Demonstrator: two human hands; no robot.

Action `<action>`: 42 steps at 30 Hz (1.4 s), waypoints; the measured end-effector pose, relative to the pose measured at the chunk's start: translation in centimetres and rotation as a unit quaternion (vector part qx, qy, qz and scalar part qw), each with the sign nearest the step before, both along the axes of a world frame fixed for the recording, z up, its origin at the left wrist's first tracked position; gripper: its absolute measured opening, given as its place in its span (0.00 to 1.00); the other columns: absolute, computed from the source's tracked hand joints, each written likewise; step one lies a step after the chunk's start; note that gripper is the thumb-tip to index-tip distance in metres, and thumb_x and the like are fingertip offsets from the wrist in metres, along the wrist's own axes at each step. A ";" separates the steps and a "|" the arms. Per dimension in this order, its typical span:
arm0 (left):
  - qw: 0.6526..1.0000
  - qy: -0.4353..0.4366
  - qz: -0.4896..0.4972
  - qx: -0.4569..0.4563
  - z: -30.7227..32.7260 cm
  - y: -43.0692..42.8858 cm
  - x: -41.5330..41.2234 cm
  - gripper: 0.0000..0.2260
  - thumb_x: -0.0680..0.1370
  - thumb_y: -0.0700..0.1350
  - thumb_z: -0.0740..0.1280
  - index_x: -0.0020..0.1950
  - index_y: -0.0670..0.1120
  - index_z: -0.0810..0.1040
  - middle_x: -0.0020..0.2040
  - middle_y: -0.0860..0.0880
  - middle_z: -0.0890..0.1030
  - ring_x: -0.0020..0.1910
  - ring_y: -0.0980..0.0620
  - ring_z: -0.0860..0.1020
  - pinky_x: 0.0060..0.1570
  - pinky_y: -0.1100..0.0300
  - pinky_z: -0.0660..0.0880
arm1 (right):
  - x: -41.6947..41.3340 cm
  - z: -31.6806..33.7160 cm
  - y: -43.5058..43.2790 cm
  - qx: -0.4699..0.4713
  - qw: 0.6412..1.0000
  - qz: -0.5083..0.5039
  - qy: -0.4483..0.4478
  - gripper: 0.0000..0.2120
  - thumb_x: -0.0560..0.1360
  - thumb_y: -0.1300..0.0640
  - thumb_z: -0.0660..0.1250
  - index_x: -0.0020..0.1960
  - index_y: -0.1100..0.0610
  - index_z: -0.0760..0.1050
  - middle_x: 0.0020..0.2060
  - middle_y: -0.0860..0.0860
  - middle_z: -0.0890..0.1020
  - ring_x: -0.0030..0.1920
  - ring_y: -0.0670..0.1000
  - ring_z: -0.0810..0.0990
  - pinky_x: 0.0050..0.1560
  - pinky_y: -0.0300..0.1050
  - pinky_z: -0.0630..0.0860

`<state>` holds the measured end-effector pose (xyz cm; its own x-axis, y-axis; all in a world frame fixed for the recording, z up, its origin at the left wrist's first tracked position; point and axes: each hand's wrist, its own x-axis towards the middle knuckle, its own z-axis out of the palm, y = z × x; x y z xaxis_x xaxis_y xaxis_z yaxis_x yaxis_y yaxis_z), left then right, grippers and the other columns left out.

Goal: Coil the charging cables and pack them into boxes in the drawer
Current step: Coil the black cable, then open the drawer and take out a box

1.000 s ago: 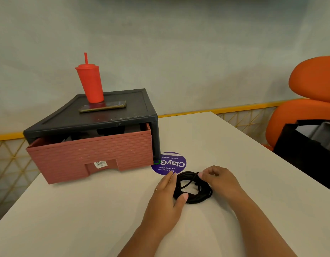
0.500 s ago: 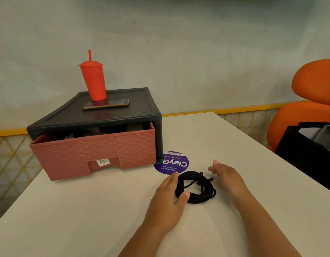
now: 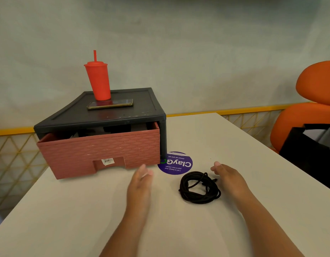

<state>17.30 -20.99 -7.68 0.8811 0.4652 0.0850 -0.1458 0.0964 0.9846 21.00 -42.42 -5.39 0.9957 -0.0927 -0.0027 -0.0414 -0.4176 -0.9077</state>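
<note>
My left hand (image 3: 140, 184) is hovering open, fingers straight, holding nothing. My right hand (image 3: 229, 179) is staying loose and empty just beside the coiled black cable (image 3: 199, 188), which is lying mid-table (image 3: 67, 210) between both hands. Farther back, toward the left edge, the pink drawer (image 3: 97, 154) is standing partly pulled out.

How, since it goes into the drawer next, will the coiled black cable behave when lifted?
The coiled black cable is probably floppy: its loops lie loose, no tie visible, so it may sag or unwind if lifted by one strand. Thin cord, so likely light. Lying flat on the white table, it should hardly roll.
</note>
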 end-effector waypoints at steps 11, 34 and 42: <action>0.936 -0.028 0.079 -0.342 1.4 7.1 -0.3 0.21 0.78 0.55 0.61 0.65 0.44 0.69 0.59 0.46 0.74 0.68 0.46 0.69 0.60 0.52 0.70 | -1.7 1.5 2.5 -0.054 0.992 0.029 -0.114 0.18 0.78 0.45 0.55 0.65 0.49 0.72 0.65 0.49 0.72 0.65 0.48 0.68 0.65 0.44 0.60; 0.862 -0.086 -0.011 -0.499 2.1 10.9 2.6 0.11 0.79 0.51 0.60 0.43 0.45 0.72 0.48 0.47 0.76 0.56 0.48 0.74 0.57 0.52 0.71 | 8.5 9.9 15.5 -0.216 0.937 0.028 -0.272 0.14 0.78 0.51 0.62 0.61 0.53 0.76 0.61 0.52 0.75 0.57 0.53 0.76 0.51 0.42 0.70; 0.839 -0.076 0.032 -0.538 3.1 10.2 1.6 0.11 0.78 0.50 0.62 0.49 0.42 0.73 0.43 0.47 0.74 0.45 0.51 0.74 0.63 0.47 0.68 | 9.5 11.4 15.8 -0.212 0.949 -0.011 -0.235 0.06 0.75 0.55 0.66 0.48 0.53 0.82 0.46 0.51 0.83 0.39 0.49 0.75 0.40 0.40 0.68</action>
